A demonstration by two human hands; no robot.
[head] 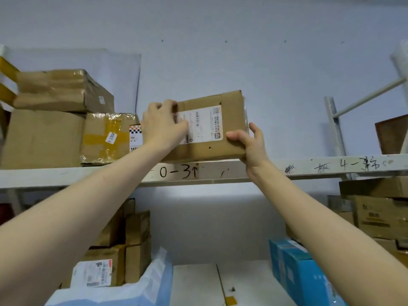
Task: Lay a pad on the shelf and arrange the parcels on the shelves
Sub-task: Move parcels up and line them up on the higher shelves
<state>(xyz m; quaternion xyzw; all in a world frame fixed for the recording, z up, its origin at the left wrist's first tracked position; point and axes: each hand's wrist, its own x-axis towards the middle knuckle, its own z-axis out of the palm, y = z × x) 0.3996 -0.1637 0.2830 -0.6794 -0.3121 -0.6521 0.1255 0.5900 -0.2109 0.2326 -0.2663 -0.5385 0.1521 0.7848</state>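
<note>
Mid-frame, a brown cardboard parcel (pixel 220 149) with a white shipping label (pixel 205 124), tilted, its lower edge at the front lip of the upper shelf (pixel 309 168). Left hand (pixel 162 124) spread over the parcel's upper left corner and part of the label, fingers (pixel 170 106) curled over the top edge and pressed to the cardboard. Right hand (pixel 251 142) clamped on the lower right corner, thumb (pixel 234 135) across the front face, the other fingers wrapped round the right side. Both bare forearms reaching up from the lower corners of the frame. On the shelf's front edge, handwritten "0-3" with an arrow just below the parcel, more scrawl further right. At left of the frame on the same shelf, a stack of brown boxes (pixel 44 138), one wrapped in yellow tape (pixel 106 138) just beside the left hand. Behind that stack, a pale sheet (pixel 123 69) upright against the wall. On the lower shelf, more brown parcels (pixel 123 250) at lower left sitting on a white-and-blue pad (pixel 152 281), and a blue carton (pixel 302 272) at lower right.
</note>
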